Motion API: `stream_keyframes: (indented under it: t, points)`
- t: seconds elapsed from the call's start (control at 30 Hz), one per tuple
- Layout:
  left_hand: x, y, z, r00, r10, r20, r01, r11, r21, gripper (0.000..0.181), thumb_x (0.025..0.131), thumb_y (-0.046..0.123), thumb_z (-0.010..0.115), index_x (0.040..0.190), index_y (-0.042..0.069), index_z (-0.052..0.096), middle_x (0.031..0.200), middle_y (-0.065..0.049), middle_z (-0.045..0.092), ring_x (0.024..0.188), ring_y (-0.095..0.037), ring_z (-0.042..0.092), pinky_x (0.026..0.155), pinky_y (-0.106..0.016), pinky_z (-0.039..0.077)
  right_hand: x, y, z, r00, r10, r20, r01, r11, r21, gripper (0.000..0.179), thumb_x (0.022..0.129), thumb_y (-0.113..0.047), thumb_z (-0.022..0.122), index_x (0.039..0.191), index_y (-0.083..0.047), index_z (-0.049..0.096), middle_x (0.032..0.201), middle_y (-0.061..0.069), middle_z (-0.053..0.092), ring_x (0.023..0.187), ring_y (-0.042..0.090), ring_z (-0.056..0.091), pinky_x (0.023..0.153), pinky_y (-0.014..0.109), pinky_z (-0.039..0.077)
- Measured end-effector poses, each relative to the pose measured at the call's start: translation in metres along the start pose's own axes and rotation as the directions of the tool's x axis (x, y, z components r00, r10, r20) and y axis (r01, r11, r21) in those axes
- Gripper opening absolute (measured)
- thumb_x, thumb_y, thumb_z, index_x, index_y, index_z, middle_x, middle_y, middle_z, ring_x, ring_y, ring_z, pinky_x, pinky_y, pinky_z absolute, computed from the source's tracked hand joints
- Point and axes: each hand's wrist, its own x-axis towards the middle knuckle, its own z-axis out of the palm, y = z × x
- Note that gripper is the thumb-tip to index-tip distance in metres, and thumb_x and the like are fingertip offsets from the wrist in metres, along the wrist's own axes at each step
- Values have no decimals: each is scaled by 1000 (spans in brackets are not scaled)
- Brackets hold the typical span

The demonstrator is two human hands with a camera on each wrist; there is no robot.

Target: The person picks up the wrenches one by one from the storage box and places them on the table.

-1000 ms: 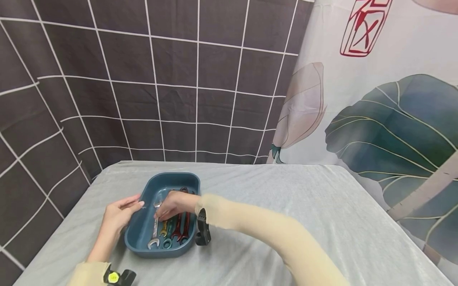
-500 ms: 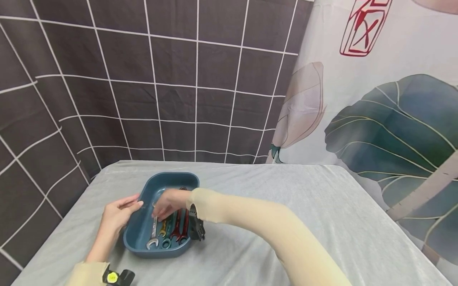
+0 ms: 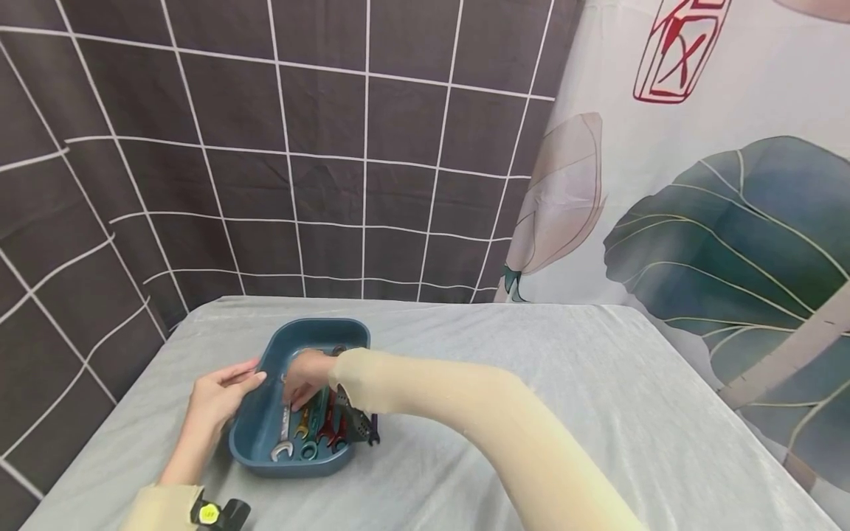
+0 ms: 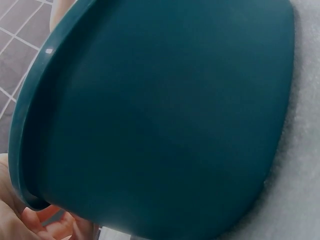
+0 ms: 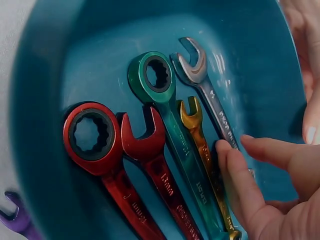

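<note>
Blue tray (image 3: pixel 292 470) stood on cloth (image 3: pixel 498 354), held at side by left hand (image 3: pixel 222 392). Inside lay red ring-ended wrench (image 5: pixel 125 195), red open-ended wrench (image 5: pixel 164 177), green wrench (image 5: pixel 182 147), gold wrench (image 5: pixel 203 150), silver wrench (image 5: pixel 215 103). Right hand (image 3: pixel 308 376) pinched silver wrench, not lifted clear. Purple wrench (image 5: pixel 21 220) lay outside, just beside tray. Judged unfinished: five in, one out.

On the pale grey surface (image 3: pixel 505 442), near its left edge, a blue tray (image 3: pixel 288 470) holds two red wrenches (image 5: pixel 127 200), a green wrench (image 5: pixel 185 155), a gold wrench (image 5: pixel 206 157) and a silver wrench (image 5: pixel 212 102), with a purple wrench (image 5: pixel 22 221) outside. Beyond the back edge, a dark cloth (image 3: pixel 322 110) bears a white grid (image 3: pixel 366 118); a white cloth (image 3: pixel 611 44) bears a blue-green leaf (image 3: pixel 750 221).
</note>
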Motion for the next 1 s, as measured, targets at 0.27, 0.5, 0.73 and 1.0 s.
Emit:
stream_keyframes:
  t: [0.27,0.5,0.73,1.0]
  points:
    - [1,0,0,1000,2,-8,-2,1000,-5,49,80,26,68,122,5,56,118,-16,61,76,9,54,77,-27,53,4,2,3,997,-46,-60,41,995,-90,13,68,7,72,61,5,62,62,16,62,75,25,69,67,30,57]
    - [1,-1,0,1000,19,-12,-19,1000,9,47,80,24,67,121,4,57,113,-15,64,68,15,48,71,-22,53,8,3,5,995,-24,-92,18,997,-69,16,66,8,73,58,4,60,59,15,61,73,25,69,65,30,57]
    - [0,0,0,999,28,-26,-28,1000,13,47,80,23,68,121,3,57,110,-16,65,72,9,54,83,-37,51,9,2,7,992,-16,-126,5,996,-91,16,64,5,75,57,3,61,59,15,63,69,22,69,63,29,57]
    - [0,0,0,1000,18,-18,-18,1000,20,47,80,24,68,121,4,57,109,-13,66,69,12,50,64,-18,51,5,3,8,988,5,-151,-21,994,-106,16,65,2,75,60,0,60,58,13,64,67,20,69,63,27,57]
